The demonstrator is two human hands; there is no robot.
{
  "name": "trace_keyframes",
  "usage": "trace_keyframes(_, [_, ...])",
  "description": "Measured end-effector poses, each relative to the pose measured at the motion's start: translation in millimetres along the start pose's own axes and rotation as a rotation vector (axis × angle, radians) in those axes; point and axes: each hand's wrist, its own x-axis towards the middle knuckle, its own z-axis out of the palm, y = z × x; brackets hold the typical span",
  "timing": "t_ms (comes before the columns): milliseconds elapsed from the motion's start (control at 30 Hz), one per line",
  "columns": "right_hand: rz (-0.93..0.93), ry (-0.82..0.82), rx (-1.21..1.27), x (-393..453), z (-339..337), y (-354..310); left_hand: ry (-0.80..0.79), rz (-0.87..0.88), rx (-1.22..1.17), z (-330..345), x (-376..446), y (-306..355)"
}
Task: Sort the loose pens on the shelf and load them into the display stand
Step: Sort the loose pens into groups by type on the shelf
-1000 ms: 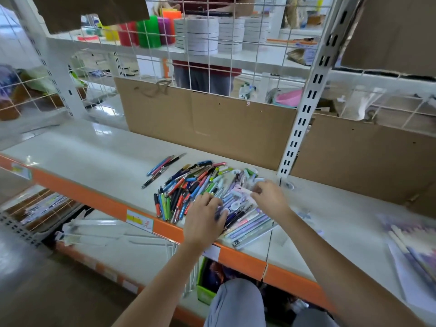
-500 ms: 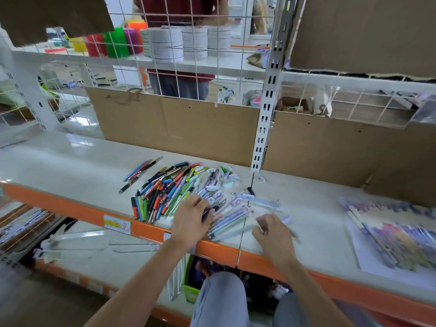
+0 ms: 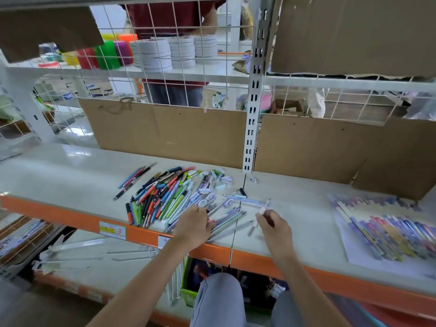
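On the shelf (image 3: 70,175): R hand (image 3: 274,228) pinches a pink pen (image 3: 260,214); L hand (image 3: 193,226), fingers curled, grips pens in pile (image 3: 169,197). Risk: nudged pens roll off edge.

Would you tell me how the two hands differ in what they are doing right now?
The left hand rests palm-down on the pen pile; the right hand is beside the pile, clear of it. The right pinches one pink pen tilted upward; the left lifts nothing visible. Both are over the shelf.
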Motion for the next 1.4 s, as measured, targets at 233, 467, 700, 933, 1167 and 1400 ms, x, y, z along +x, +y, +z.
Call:
trace_keyframes(233, [0.029, -0.093, 0.174, -1.1, -8.1, -18.6, 0.156, 0.175, -0.21, -9.1, -12.2, 4.6])
trace_keyframes(467, [-0.054, -0.18, 0.453, -10.4, -26.2, -57.9, 0.299, 0.304, -0.438, -30.7, -16.1, 26.4])
trace_keyframes(700, [-0.067, -0.121, 0.477, -9.5, -36.7, -63.5, 0.236, 0.255, -0.623, -33.5, -20.3, 31.8])
trace_keyframes(933, [-0.085, -0.304, 0.405, -16.9, -26.5, -62.4, 0.114, 0.314, -0.733, -37.7, -26.6, 43.4])
trace_keyframes(1167, [-0.109, -0.147, 0.568, -21.4, -5.0, -69.6, 0.321, 0.199, -0.814, -28.2, -24.6, 67.7])
trace_keyframes(1400, [0.071, 0.013, 0.455, -9.0, 1.3, -61.3, 0.538, 0.217, -0.564, 7.5, -18.9, 81.4])
